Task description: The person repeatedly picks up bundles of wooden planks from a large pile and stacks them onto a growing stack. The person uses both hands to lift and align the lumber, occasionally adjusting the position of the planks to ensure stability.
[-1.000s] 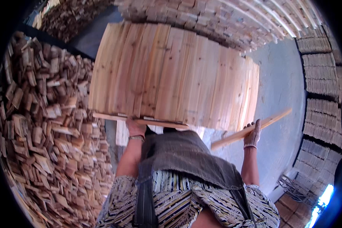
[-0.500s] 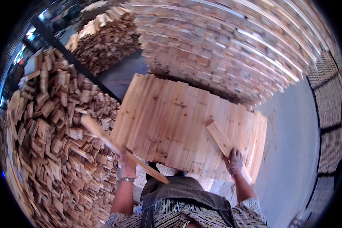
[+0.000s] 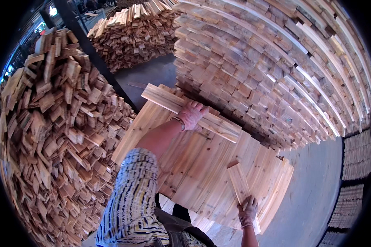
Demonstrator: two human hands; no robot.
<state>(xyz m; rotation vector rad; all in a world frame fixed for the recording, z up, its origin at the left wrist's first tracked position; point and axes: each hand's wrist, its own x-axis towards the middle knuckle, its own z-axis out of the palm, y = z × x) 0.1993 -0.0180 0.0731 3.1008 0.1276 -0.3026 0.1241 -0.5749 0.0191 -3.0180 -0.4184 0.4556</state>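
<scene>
My L hand (image 3: 192, 115) clamps the L board (image 3: 219, 126); R hand (image 3: 247, 211) grips the R board (image 3: 240, 183) nr its close end. L board's just swung from the woodpile (image 3: 49, 148) side to the planks' (image 3: 193, 164) far side, so both bds are now over the planks, approx. apart L/R.
</scene>
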